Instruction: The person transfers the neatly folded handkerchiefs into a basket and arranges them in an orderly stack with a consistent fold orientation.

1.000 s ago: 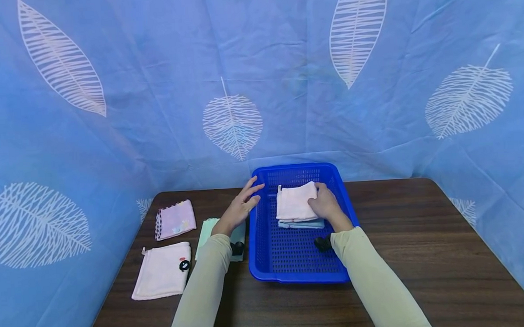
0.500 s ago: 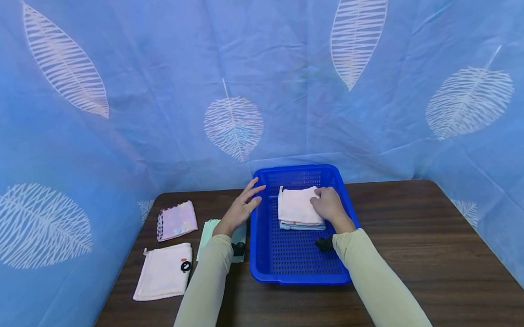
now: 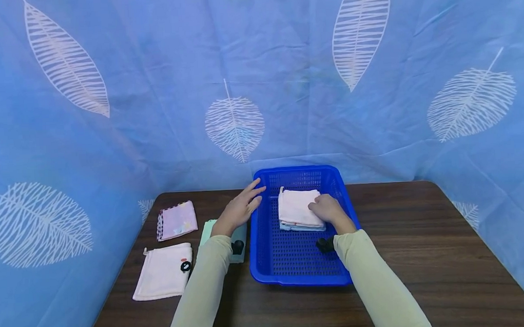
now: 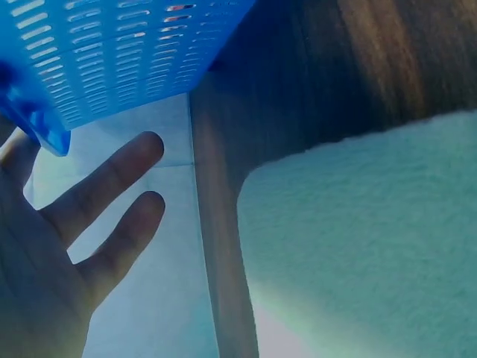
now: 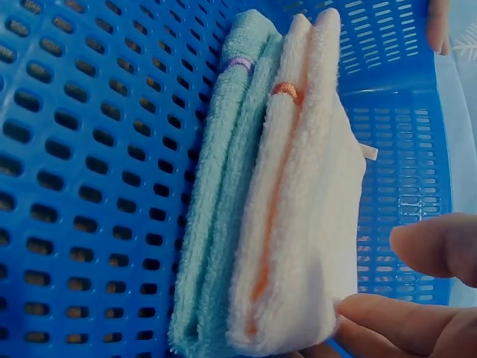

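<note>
A folded white towel (image 3: 295, 206) lies on a folded light blue towel (image 5: 220, 201) inside a blue plastic basket (image 3: 302, 279). At the pile's right side is my right hand (image 3: 329, 210); in the right wrist view one fingertip touches the white towel's corner, and the thumb stands apart from it. My left hand (image 3: 237, 211) is at the basket's left rim with its fingers spread. In the left wrist view two of its fingers (image 4: 112, 175) point past the rim, and the other fingertips are hidden.
Beneath the left forearm a green towel (image 3: 205, 233) lies on the dark wood table (image 3: 423, 234). Farther left are a pink towel with a checked edge (image 3: 176, 221) and a second white towel (image 3: 161, 271). A blue leaf-patterned curtain (image 3: 286, 109) hangs behind the table.
The white towel has settled lower onto the light blue one. My right hand has let go of its edge, drawing slightly back and to the right. The left hand has hardly moved.
</note>
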A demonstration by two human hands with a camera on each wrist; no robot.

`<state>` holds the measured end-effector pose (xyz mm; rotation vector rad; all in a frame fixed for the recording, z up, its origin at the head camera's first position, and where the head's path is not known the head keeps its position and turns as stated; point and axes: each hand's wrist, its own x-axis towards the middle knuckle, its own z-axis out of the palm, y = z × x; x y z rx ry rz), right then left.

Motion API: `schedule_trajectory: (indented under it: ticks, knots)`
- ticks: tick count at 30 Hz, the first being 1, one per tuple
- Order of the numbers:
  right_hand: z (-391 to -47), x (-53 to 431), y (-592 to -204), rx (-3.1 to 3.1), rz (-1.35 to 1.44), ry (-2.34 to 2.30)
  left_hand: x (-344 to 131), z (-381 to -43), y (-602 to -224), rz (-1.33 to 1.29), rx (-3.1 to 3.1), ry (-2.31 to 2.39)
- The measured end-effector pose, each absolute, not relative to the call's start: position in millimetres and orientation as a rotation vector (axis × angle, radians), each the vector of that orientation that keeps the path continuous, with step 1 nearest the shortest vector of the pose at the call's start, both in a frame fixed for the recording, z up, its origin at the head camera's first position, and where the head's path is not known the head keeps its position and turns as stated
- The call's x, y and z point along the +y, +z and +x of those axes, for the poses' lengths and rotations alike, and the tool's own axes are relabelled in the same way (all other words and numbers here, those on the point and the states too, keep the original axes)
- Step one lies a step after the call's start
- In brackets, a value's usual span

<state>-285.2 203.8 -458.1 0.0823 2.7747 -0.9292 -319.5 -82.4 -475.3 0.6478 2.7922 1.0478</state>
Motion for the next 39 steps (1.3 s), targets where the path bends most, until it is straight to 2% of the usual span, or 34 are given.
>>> schedule_trajectory:
  ticks: [15, 26, 39]
  knots:
    - [-284.6, 196.2, -458.3, 2.736, 0.109, -1.061, -79.4, -314.2, -458.0, 0.753, 3.02, 0.578]
    - [-289.9, 185.5, -447.4, 2.823, 0.147, -0.958, -81.0, -317.2, -449.8, 0.762, 3.073, 0.528]
    - [-286.2, 181.6, -416.5, 2.932, 0.01, -0.953, -87.8, -314.1, -440.3, 0.573, 3.28, 0.496]
